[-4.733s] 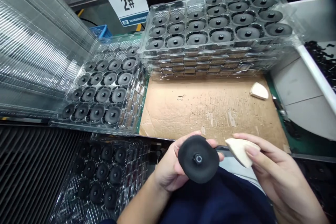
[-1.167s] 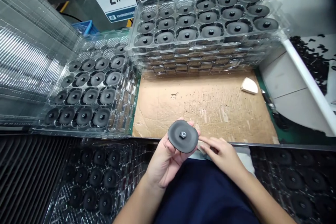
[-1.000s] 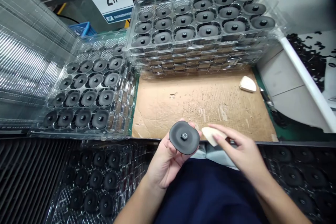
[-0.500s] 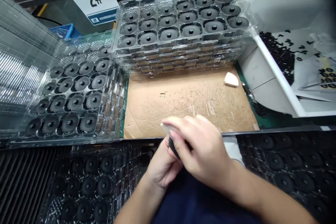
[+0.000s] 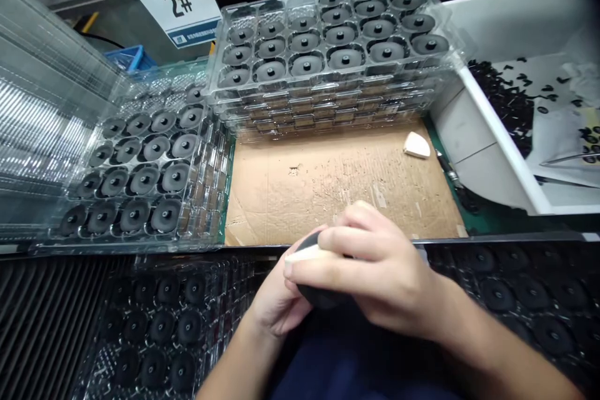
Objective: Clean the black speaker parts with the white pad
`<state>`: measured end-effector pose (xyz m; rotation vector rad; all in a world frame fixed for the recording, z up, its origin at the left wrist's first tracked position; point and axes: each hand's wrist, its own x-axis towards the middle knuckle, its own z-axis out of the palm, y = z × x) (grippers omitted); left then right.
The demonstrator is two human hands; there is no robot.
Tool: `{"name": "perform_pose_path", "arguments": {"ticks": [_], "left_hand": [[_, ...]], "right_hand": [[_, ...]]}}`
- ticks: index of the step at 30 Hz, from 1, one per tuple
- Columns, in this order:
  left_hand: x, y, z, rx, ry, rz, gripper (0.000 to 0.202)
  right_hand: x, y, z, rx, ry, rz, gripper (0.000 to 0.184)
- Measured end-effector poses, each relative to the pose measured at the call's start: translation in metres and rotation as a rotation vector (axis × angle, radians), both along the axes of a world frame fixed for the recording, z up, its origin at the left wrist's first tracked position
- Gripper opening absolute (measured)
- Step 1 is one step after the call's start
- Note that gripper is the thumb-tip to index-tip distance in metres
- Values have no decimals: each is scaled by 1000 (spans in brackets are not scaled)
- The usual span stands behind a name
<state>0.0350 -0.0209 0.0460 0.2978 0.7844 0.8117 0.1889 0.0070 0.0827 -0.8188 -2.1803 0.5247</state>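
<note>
Low at the front edge of the table, my left hand (image 5: 276, 300) is closed around a black rounded part (image 5: 321, 295). My right hand (image 5: 379, 262) lies over that part, its fingers wrapped round a small white pad (image 5: 309, 254) that touches the part's upper face. Much of the part is hidden behind the fingers. Beyond my hands lies a cardboard sheet (image 5: 328, 169), and another white pad (image 5: 417, 145) sits on its right side.
Clear plastic trays of dark round parts stand stacked at the left (image 5: 143, 181) and back (image 5: 307, 65). A white bin (image 5: 497, 131) at the right holds small black pieces. A knife-like tool (image 5: 452, 175) lies beside it. More trays (image 5: 162, 325) sit below the table edge.
My right hand has turned and moved slightly right and down, bringing the white pad flat over the black part. More of the black part now shows. The view has shifted a little.
</note>
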Motion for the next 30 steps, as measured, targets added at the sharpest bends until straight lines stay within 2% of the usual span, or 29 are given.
{"name": "perform_pose_path", "arguments": {"ticks": [1,2,5,7,10,12,14,15,17,18,20,22,24,26,28,30], "left_hand": [[-2,0,0,16,-38,-19,24],[-4,-1,0,25,-80,-26,27],[-9,-2,-3,28,-196,-29,42],[-9,-2,-4,12,-256,-25,44],[-6,0,-3,-3,-273,-40,41],[-5,2,-3,-8,-276,-47,41],[-5,3,-3,-20,-290,-65,42],[-5,2,-3,-25,-301,-74,42],[-5,1,-4,-23,-325,-86,42],[-5,0,-4,-17,-332,-85,42],[-4,-2,-4,-16,-324,-85,44],[-1,-4,-4,-22,-257,-85,43],[0,-6,-4,-22,-160,-66,39],[0,-8,-6,-13,-93,-37,39],[0,-9,-8,-12,-68,-29,46],[1,-9,-8,-10,-31,-33,50]], "right_hand": [[3,5,-2,-38,29,44,30],[6,8,-6,-91,55,19,28],[19,4,-26,-326,113,-309,22],[25,-10,-46,-550,125,-446,23],[30,-33,-78,-796,102,-431,26],[34,-42,-93,-841,85,-415,26],[39,-44,-98,-839,84,-452,26],[42,-43,-94,-835,89,-483,27],[45,-39,-76,-792,113,-555,28],[45,-36,-63,-736,132,-591,27],[37,-33,-34,-511,156,-614,25],[24,-30,-9,-198,124,-477,29],[12,-26,4,23,63,-242,26],[8,-21,7,12,-21,-79,27],[9,-17,5,-115,-135,-90,31],[10,-15,2,-152,-212,-122,33]]}}
